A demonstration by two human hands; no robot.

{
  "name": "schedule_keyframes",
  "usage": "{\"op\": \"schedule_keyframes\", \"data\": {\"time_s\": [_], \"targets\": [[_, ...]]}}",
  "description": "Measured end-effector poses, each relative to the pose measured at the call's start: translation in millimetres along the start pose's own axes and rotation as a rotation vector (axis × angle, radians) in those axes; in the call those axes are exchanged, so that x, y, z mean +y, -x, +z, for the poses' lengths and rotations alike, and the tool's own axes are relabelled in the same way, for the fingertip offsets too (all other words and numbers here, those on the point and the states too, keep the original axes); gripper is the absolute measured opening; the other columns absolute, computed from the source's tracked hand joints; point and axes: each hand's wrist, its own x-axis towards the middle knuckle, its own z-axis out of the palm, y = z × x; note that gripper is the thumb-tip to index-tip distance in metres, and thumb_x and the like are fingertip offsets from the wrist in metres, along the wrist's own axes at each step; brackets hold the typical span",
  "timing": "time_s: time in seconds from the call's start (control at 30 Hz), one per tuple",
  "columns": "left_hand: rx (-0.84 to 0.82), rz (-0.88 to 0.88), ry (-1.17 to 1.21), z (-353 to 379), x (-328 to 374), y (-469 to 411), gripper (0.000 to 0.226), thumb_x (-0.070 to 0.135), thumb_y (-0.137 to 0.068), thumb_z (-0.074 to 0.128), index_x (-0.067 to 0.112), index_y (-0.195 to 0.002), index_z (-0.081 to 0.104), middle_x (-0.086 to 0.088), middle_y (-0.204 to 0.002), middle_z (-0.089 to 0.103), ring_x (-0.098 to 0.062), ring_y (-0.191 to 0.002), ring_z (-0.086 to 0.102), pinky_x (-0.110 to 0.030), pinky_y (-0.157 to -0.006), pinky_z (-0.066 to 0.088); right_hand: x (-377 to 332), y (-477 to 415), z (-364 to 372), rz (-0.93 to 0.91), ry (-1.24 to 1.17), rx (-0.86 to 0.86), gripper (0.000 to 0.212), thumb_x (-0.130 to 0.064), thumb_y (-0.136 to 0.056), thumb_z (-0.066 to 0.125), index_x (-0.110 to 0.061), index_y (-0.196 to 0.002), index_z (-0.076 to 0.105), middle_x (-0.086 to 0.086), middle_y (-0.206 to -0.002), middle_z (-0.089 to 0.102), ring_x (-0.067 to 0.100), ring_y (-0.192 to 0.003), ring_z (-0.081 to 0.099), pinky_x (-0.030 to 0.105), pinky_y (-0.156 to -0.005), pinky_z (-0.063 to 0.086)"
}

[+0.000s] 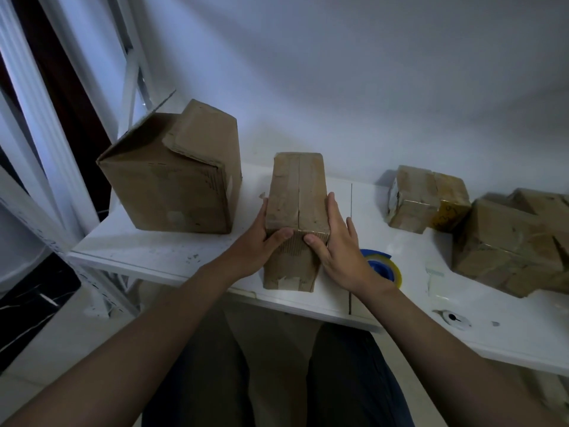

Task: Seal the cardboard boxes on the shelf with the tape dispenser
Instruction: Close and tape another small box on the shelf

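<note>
Below the front edge of the shelf (138,245), only dark trousers and two bare forearms, reaching up and in. Just past that edge, clasping a narrow box (297,192) from both sides: left hand (261,245) wrapped round the left wall with its thumb on the near top corner, right hand (335,251) laid along the right wall, fingers fairly straight, thumb hooked over the same corner. Probably squeezing the two top flaps together to close the centre seam for taping, or squaring the box up first; cannot tell which. Patched with old strips of tape along the top and low on the near face; no telling whether the seam itself is sealed. Just beside the right hand and partly hidden behind its wrist, lying on the shelf within easy reach: the blue tape dispenser (383,268) with a yellowish roll, held by neither hand. Handle and blade out of sight. Near it, a loose pale scrap (434,272), perhaps tape, too faint to call. Farther left, apart from the narrow box, a big box (172,186) with one flap standing up and another bent over, by the look of it not yet sealed. Farther right, well apart, a small box (412,201) and a crumpled box (517,248) cut off by the frame, glossy in places as if taped, though hard to confirm in the dim light. Behind everything, a bare white wall; at far left, white window frames, blurred.
</note>
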Motion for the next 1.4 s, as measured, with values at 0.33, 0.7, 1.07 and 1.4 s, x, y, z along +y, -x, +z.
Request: {"op": "schedule_keyframes", "data": {"time_s": [0.33, 0.7, 1.07, 1.4], "targets": [[0.074, -0.003, -0.676, -36.8, 49.5, 34.9, 0.073, 0.075, -0.084, 0.033, 0.019, -0.119, 0.066, 0.014, -0.099, 0.064, -0.009, -0.081, 0.060, -0.024, -0.066, 0.042, -45.8, 9.7, -55.8, 0.137, 0.121, -0.143, 0.072, -0.074, -0.088, 0.050, -0.040, -0.150, 0.039, -0.008, -0.134, 0.048, 0.012, -0.114, 0.052, 0.039, -0.099, 0.049], [0.105, -0.076, -0.566, -80.1, 16.9, -79.7, 0.076, 0.039, -0.096, 0.062, 0.014, -0.157, 0.023, -0.006, -0.161, 0.028, -0.025, -0.145, 0.032, -0.038, -0.115, 0.033, -87.2, -9.9, -47.6, 0.182, 0.452, -0.265, 0.039, -0.064, -0.097, 0.046, -0.034, -0.122, 0.052, 0.003, -0.120, 0.044, 0.024, -0.094, 0.057, 0.046, -0.086, 0.054], [0.054, -0.143, -0.574, -84.1, 10.2, -117.1, 0.088, 0.056, -0.088, 0.067, 0.016, -0.157, 0.028, -0.008, -0.158, 0.025, -0.028, -0.143, 0.032, -0.037, -0.110, 0.032, -91.7, 0.6, -27.0, 0.189, 0.626, -0.286, 0.095, -0.086, -0.078, 0.034, -0.028, -0.152, 0.019, 0.012, -0.143, 0.031, 0.030, -0.114, 0.058, 0.042, -0.090, 0.052], [0.047, -0.203, -0.217, -55.4, 28.8, -35.8, 0.073, 0.044, -0.100, 0.055, 0.016, -0.158, 0.022, -0.002, -0.155, 0.040, -0.015, -0.129, 0.050, -0.033, -0.102, 0.048, -82.8, -6.3, -37.8, 0.189, 0.339, -0.290, 0.079, -0.070, -0.068, 0.076, -0.031, -0.130, 0.046, 0.006, -0.119, 0.045, 0.029, -0.102, 0.058, 0.036, -0.084, 0.051]]}}
